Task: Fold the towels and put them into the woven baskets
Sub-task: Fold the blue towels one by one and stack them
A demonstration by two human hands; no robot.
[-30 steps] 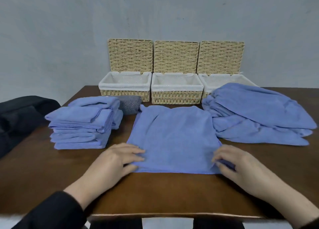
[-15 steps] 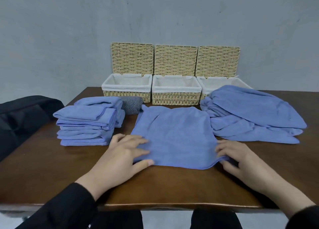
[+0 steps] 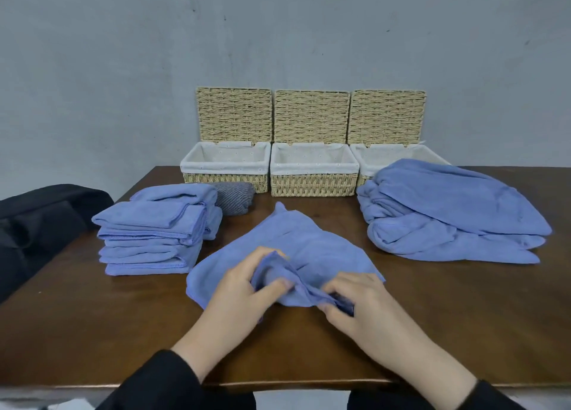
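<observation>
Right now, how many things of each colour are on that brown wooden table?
Tan woven baskets with white cloth liners: 3
Groups of blue towels: 3, a folded stack, one towel gripped by both hands, a loose pile
Grey ribbed cloth bundle: 1
Black fabric heap: 1
Total: 8

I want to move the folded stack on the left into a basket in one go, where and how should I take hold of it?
Take the folded stack by its two short ends, one hand on each side, fingers slid under the bottom towel and thumbs on top. The layers lie loose and slightly offset, so a grip from above alone would likely lift only the top ones.
</observation>
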